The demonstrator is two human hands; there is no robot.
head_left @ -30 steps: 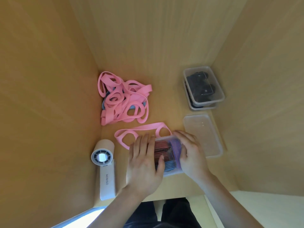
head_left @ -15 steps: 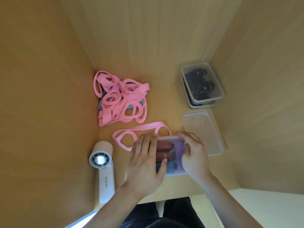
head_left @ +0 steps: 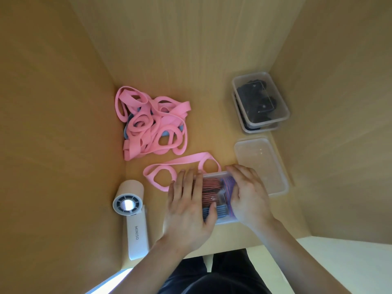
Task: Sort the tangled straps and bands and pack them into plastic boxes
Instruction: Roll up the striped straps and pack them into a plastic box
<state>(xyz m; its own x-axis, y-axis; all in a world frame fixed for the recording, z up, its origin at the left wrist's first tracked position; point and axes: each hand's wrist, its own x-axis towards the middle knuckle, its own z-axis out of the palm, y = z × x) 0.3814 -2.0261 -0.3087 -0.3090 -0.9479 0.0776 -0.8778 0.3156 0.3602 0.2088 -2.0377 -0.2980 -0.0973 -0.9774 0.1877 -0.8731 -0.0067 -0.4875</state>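
1. Handheld fan [head_left: 131, 211], white, lies at the far left of the wooden surface [head_left: 212, 132]. Its round head is toward the far side and its handle points back at the person.
2. Pink tangle [head_left: 152, 126]: a heap of looped pink bands against the left wall, with some blue showing underneath. It's well apart from the hands.
3. Loose pink band [head_left: 182, 162] lies flat between the heap and the hands. Its long axis runs left-right, the right end a bit farther away, with a loop at each end. The right loop meets the far rim of the box.
4. Left hand [head_left: 188, 209] lies palm down on the left part of the box, fingers straight and pointing away, thumb resting on the blue straps.
5. Plastic box [head_left: 220, 219] is clear and sits front centre, under both hands. The long axis looks left-right, but the left end is hidden. Inside are red striped straps on the far side, blue ones nearer and purple ones at the right end.
6. Right hand [head_left: 248, 198] cups the box's right end, fingers bent over the far rim and thumb on the purple straps. The hands are apart, one on each end.
7. Empty clear tray [head_left: 273, 185] lies just right of the box, long axis far-near.
8. Stacked boxes [head_left: 263, 122] sit in the far right corner, with black straps inside.
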